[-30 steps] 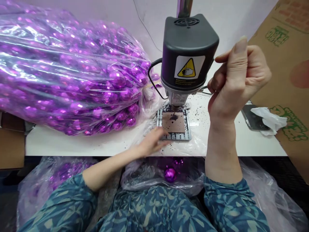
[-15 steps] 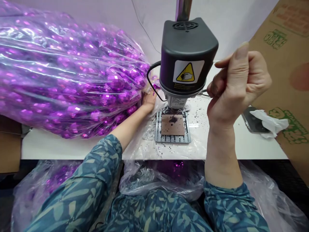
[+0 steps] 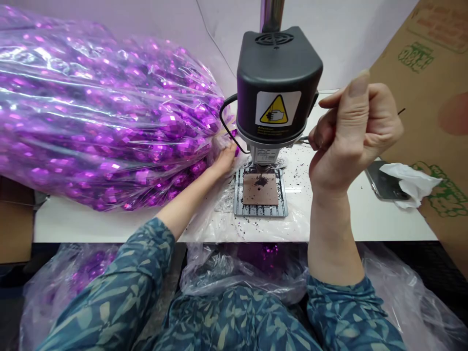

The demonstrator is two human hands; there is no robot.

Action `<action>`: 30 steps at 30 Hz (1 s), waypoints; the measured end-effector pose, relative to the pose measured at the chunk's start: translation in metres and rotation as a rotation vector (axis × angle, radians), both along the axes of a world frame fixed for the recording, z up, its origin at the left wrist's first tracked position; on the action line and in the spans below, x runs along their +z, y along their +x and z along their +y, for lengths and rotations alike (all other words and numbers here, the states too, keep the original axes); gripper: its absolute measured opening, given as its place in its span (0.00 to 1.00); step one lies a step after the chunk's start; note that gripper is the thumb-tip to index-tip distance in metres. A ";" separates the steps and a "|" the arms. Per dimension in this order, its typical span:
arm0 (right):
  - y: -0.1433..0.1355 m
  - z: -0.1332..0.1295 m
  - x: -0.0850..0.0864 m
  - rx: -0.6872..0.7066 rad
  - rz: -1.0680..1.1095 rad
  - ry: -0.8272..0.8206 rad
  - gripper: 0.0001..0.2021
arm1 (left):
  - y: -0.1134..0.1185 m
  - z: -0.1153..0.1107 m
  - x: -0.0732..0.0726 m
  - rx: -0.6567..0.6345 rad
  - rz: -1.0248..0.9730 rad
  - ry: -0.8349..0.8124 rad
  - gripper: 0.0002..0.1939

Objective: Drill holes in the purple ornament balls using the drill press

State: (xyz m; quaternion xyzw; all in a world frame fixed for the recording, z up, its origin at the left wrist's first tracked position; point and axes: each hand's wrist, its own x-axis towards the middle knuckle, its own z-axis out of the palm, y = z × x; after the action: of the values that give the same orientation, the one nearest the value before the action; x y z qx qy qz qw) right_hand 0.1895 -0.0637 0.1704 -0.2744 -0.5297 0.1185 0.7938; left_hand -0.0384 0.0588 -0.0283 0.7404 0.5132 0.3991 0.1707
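Nearest the body, 1 open plastic bag [image 3: 234,280] hangs below the table edge; purple glitter [image 3: 270,250] shows inside. To its left is 1 further plastic bag [image 3: 47,292], also with purple contents.

On the table [image 3: 387,222], a slotted base plate [image 3: 280,210] carries 1 flat brown board [image 3: 268,195] with dark shavings and a small hole. The right hand [image 3: 353,131] is raised beside the drill press [image 3: 280,78], fingers folded together; whether they clamp the rod [image 3: 304,140] next to them cannot be told.

The left hand [image 3: 224,158] reaches past the plate, its fingertips at 1 purple object [image 3: 237,147], apparently a faceted ball, just beside the gathered bag neck. Whether the fingers are closed on it cannot be told. Handling estimate: light, stiff, smooth and slippery, with a shell that may crack under pressure. Hold around the widest part with spread fingertips.

Behind the left forearm lies 1 large clear bag [image 3: 109,112], packed with purple faceted balls. At right stands a carton [image 3: 438,73]; its contents are not visible.
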 end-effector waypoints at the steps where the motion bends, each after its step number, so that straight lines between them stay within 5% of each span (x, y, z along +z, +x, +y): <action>1: 0.000 -0.001 0.000 0.007 0.007 0.002 0.21 | -0.002 -0.017 0.001 -0.034 0.033 -0.017 0.20; 4: -0.002 -0.002 0.001 0.010 0.022 -0.008 0.22 | -0.005 -0.071 0.007 -0.113 -0.001 -0.001 0.27; 7: -0.003 -0.001 0.002 -0.017 0.034 -0.018 0.24 | 0.001 -0.116 0.012 -0.138 -0.286 -0.078 0.30; 11: -0.004 0.002 0.002 0.001 0.054 0.012 0.27 | 0.018 -0.146 0.014 -0.241 -0.617 -0.330 0.31; 21: -0.001 0.005 -0.002 -0.026 0.004 -0.054 0.29 | 0.038 -0.151 0.013 -0.182 -0.574 -0.341 0.34; 30: -0.003 0.003 -0.001 -0.037 0.002 -0.047 0.30 | 0.042 -0.134 0.006 -0.127 -0.195 -0.041 0.26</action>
State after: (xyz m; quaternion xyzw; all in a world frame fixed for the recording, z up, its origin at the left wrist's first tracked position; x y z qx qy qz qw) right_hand 0.1862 -0.0611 0.1697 -0.3026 -0.5209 0.1166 0.7896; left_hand 0.0040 -0.0756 -0.0220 0.7254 0.4542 0.4470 0.2602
